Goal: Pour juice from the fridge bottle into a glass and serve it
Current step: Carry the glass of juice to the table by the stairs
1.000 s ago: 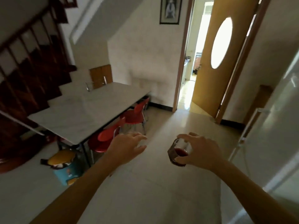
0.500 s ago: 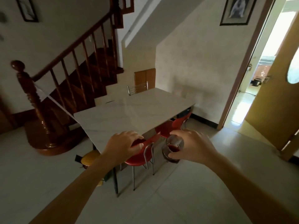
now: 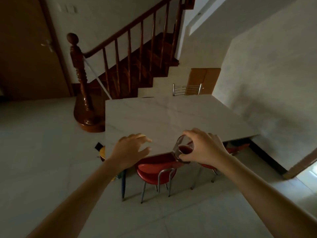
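Dark red juice (image 3: 185,149), red chairs (image 3: 155,170)

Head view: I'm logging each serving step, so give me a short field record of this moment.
right hand: grips the glass from above and the side
glass: held in the air at the table's near edge, tilted, dark red juice in the bottom
left hand: empty, fingers spread, over the near edge of the table
table: pale marble top, nothing visible on it
chairs: red chair tucked under the near side, metal chair back at the far end
stage: glass not yet set down
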`<state>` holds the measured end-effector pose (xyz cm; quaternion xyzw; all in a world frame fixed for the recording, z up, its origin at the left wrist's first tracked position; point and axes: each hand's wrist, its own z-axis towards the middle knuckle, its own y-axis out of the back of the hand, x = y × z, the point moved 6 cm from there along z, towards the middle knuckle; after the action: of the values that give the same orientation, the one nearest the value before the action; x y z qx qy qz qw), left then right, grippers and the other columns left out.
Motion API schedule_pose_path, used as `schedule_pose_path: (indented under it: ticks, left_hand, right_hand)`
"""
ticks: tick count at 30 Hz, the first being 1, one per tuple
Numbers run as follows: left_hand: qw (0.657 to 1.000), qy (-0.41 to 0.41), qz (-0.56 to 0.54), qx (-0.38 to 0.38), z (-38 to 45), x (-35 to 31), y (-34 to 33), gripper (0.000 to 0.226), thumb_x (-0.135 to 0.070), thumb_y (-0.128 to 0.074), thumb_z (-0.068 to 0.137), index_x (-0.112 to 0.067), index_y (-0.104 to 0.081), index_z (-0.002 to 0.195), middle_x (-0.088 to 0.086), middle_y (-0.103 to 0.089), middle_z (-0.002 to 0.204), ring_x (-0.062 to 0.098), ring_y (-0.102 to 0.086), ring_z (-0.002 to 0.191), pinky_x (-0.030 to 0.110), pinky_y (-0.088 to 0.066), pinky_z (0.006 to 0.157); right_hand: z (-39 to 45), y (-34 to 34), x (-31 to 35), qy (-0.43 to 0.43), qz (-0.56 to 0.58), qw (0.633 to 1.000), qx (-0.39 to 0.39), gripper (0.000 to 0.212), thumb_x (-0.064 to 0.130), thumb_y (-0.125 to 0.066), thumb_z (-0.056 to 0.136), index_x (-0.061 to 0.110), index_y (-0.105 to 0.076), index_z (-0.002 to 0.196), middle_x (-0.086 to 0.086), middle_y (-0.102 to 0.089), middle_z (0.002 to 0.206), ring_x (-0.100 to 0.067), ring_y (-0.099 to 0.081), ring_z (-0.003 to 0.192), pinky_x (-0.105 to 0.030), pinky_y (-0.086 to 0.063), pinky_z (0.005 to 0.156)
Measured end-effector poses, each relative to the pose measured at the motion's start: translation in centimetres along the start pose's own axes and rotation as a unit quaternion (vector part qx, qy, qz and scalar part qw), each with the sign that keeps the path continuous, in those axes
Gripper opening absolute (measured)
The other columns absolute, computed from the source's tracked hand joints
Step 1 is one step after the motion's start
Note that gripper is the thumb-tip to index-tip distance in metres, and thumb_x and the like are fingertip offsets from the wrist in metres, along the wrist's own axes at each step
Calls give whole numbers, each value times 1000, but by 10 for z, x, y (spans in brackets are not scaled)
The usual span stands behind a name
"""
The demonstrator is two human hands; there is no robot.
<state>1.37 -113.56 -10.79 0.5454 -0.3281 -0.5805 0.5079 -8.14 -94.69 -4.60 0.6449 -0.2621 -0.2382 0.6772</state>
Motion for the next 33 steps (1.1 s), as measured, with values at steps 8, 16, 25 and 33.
schedule_pose_path:
  ticks: [8,16,25,33]
  left_hand:
    - [998,66,-20,-1,95,46,-55,35,-50,-43,91,-34,-53,120,-16,-53,128,7,-50,116,35,-41,95]
    - [993,107,-14,40,214,99,-116,36,-48,-43,92,-34,-52,124,-15,-52,131,8,-51,115,33,-39,93]
    - [978,186,-45,89,242,157,-173,35,-46,-44,93,-33,-51,125,-14,-52,132,9,-51,116,32,-40,92]
    - [966,229,-58,108,243,175,-206,36,-46,-45,92,-34,-50,126,-14,-52,132,9,-50,117,32,-39,92]
  right_hand:
    - [138,-67,-52,60,-24,997,44,80,66,-62,66,30,-37,133,5,-52,124,-18,-60,97,-33,-48,74]
    - [275,-135,-103,67,-8,991,115,74,60,-65,66,33,-38,130,4,-51,122,-21,-60,91,-37,-52,73]
    - [362,-223,-131,48,5,980,192,68,54,-69,65,32,-41,124,2,-50,119,-26,-60,94,-33,-45,71]
    - [392,-266,-136,37,18,975,219,69,51,-70,64,32,-41,124,1,-49,122,-28,-58,103,-36,-44,80]
